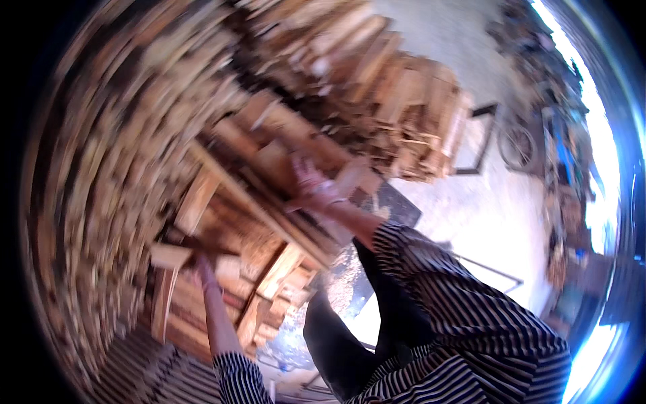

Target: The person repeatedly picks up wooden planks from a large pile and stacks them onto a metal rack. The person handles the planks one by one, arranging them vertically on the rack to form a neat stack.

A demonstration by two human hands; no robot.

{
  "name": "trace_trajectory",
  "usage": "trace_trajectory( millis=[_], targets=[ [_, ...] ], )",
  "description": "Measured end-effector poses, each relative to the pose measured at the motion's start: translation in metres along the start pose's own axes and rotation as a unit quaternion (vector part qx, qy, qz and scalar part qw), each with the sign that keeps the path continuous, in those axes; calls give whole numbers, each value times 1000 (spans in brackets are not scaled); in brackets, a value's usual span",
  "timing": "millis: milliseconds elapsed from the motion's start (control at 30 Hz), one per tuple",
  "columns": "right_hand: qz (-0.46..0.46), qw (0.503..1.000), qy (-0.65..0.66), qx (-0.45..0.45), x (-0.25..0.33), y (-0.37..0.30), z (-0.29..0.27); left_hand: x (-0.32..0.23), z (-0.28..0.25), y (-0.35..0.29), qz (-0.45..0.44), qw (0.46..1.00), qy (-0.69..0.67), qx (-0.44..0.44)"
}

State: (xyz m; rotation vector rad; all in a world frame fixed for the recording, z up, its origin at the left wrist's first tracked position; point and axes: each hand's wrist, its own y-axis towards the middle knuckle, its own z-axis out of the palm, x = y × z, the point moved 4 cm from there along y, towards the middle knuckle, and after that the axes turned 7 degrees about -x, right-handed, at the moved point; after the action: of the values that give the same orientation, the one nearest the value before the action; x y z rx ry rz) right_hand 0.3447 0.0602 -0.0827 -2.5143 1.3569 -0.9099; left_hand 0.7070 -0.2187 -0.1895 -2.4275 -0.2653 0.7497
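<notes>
reaching into a heap of split wood pieces (222,202), the right hand (311,183) rests on a flat plank (296,145) near the top, though the blur hides whether its fingers have closed round it or only press on it; the left hand (202,266) is lower down at a small block (169,256), grip equally unclear (the whole head view is smeared by motion). the likely risk is that tugging one piece loosens those leaning above it, so they slide onto the wrists or the dark trouser legs (350,337). a long slat (249,202) crosses between both hands and could snag. beyond, a second woodpile (404,101), a metal frame (481,138) and a wheel (517,145) stand on pale ground
</notes>
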Motion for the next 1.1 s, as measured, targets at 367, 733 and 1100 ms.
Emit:
trace_trajectory(
  millis=[367, 733, 1100],
  targets=[
    [52, 997, 52, 38, 2, 1, -21, -82, 69, -118, 126, 983, -80, 103],
    [93, 927, 331, -149, -166, -27, -173, -333, 300, -330, 389, 901, -75, 176],
    [521, 795, 246, -192, -469, -5, -305, -398, 585, -497, 472, 824, 200, 240]
  ],
)
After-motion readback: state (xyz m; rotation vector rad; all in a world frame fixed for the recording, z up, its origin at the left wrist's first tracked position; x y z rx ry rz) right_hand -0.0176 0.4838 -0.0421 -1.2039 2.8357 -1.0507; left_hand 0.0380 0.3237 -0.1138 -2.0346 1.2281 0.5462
